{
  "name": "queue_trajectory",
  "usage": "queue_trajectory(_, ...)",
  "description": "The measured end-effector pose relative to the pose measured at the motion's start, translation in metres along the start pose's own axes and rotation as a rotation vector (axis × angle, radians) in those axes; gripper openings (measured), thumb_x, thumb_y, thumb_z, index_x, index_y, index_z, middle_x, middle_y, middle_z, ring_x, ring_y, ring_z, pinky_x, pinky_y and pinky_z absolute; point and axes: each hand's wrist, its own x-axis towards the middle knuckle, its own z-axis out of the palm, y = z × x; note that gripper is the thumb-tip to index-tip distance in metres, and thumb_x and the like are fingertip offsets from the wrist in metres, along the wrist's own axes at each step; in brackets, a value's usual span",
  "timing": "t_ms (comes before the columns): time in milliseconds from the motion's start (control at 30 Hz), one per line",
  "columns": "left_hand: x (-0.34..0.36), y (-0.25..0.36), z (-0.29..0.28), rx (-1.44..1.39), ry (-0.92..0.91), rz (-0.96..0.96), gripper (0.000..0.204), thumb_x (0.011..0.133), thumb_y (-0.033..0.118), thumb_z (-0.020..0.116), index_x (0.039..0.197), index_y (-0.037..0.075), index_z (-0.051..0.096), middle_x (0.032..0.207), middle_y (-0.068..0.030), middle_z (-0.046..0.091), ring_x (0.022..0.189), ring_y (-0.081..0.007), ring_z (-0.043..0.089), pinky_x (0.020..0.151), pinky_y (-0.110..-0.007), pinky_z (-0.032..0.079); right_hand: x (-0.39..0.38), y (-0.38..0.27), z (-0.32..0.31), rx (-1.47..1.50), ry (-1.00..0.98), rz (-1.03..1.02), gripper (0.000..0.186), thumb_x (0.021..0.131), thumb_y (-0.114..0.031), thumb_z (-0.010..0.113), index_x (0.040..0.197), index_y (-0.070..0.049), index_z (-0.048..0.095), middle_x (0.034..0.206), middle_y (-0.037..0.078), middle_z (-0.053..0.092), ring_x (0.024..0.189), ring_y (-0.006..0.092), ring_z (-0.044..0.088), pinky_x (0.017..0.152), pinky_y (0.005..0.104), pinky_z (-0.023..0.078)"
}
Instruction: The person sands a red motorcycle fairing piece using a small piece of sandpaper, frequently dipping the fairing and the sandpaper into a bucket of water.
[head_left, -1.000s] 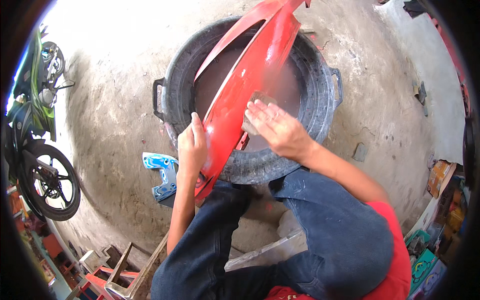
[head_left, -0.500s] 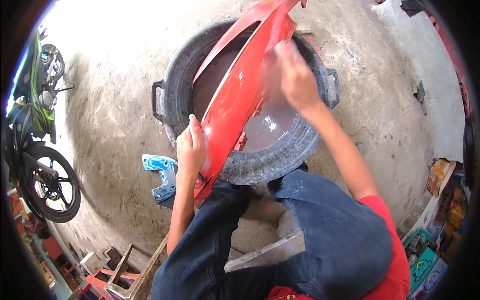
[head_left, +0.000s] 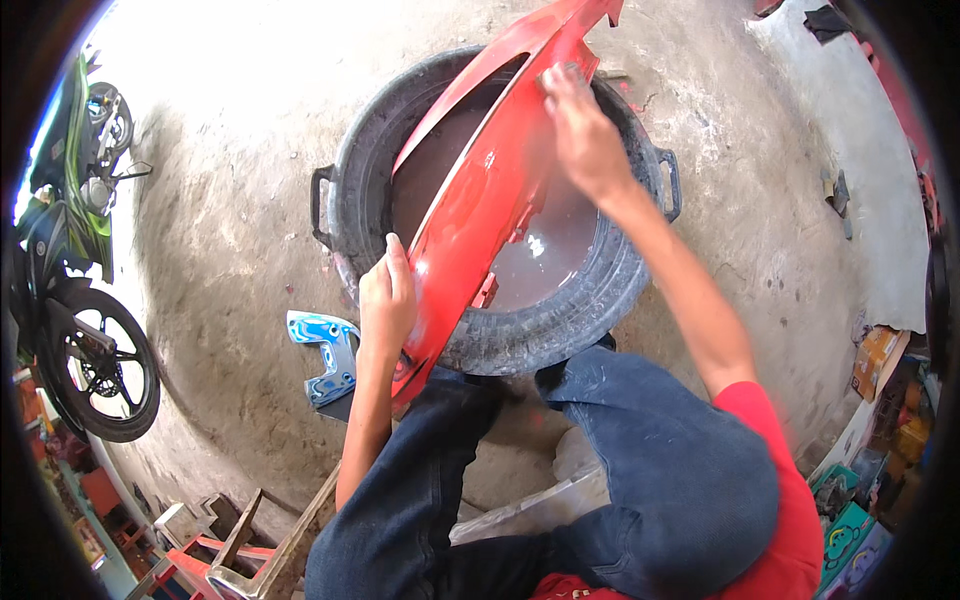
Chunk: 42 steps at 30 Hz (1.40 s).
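A long, glossy red motorcycle body panel [head_left: 480, 185] slants across a black tub [head_left: 500, 345] of murky, greyish water. My left hand [head_left: 385, 300] grips the panel's lower left edge, thumb up along the rim, near my left knee. At the panel's upper right part, my right hand [head_left: 588, 135] presses with its fingers bent together. Something small and dull may be under those fingertips; I cannot make it out. The panel's narrow pointed end reaches past the tub's far rim, and its lower end rests by my left leg.
On the concrete floor left of the tub lies a blue-and-white patterned piece [head_left: 330, 360]. A motorcycle [head_left: 95, 330] stands at far left. Wooden and red frames [head_left: 250, 555] are at lower left. Boxes [head_left: 878, 365] and clutter line the right edge.
My right hand has shifted slightly up and left along the red panel. My left hand keeps its grip; the view has shifted a little.
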Motion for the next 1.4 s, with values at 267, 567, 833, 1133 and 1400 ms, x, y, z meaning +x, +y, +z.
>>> queue_trajectory(267, -0.001, 0.009, -0.004, -0.041, -0.039, -0.147, 0.056, 0.115, 0.031, 0.039, 0.078, -0.007, 0.058, 0.063, -0.0250, 0.054, 0.056, -0.0406, 0.051, 0.056, -0.050, 0.037, -0.018, -0.048, -0.006, -0.056, -0.145, -0.466, 0.038, 0.097, -0.013, 0.055, 0.131, -0.002, 0.068, 0.139, 0.018, 0.066, 0.137, 0.0279, 0.060, 0.116, 0.0446, 0.048)
queue_trajectory(567, 0.000, -0.011, 0.004, 0.203, 0.122, 0.334, 0.048, 0.114, 0.026, 0.042, 0.086, -0.008, 0.061, 0.066, -0.0269, 0.055, 0.061, -0.0408, 0.059, 0.057, -0.053, 0.039, -0.054, -0.083, 0.001, 0.134, -0.332, -0.544, 0.041, 0.097, -0.013, 0.055, 0.134, 0.000, 0.066, 0.137, 0.020, 0.068, 0.134, 0.0309, 0.062, 0.118, 0.0482, 0.046)
queue_trajectory(833, -0.002, -0.005, 0.000, -0.008, -0.026, 0.019, 0.047, 0.114, 0.025, 0.041, 0.085, -0.006, 0.060, 0.066, -0.0248, 0.056, 0.059, -0.0434, 0.057, 0.057, -0.053, 0.039, -0.021, -0.027, 0.010, -0.176, -0.054, -0.155, 0.035, 0.098, -0.015, 0.056, 0.129, -0.009, 0.070, 0.140, 0.018, 0.066, 0.142, 0.0327, 0.055, 0.124, 0.0470, 0.040)
queue_trajectory(1133, 0.000, 0.001, -0.004, -0.013, -0.048, -0.065, 0.050, 0.115, 0.027, 0.040, 0.083, -0.006, 0.060, 0.069, -0.0268, 0.058, 0.063, -0.0473, 0.056, 0.059, -0.054, 0.039, -0.007, -0.040, 0.014, -0.232, -0.115, -0.226, 0.037, 0.094, -0.012, 0.058, 0.127, -0.002, 0.069, 0.136, 0.014, 0.068, 0.136, 0.0303, 0.060, 0.118, 0.0435, 0.046)
queue_trajectory(1400, -0.002, -0.003, -0.003, 0.029, -0.062, -0.020, 0.038, 0.113, 0.021, 0.041, 0.100, -0.007, 0.063, 0.075, -0.0283, 0.060, 0.067, -0.0482, 0.058, 0.061, -0.056, 0.040, -0.023, -0.067, 0.017, -0.027, -0.234, -0.676, 0.038, 0.092, -0.011, 0.061, 0.129, -0.007, 0.067, 0.146, 0.014, 0.061, 0.139, 0.0285, 0.058, 0.118, 0.0445, 0.045)
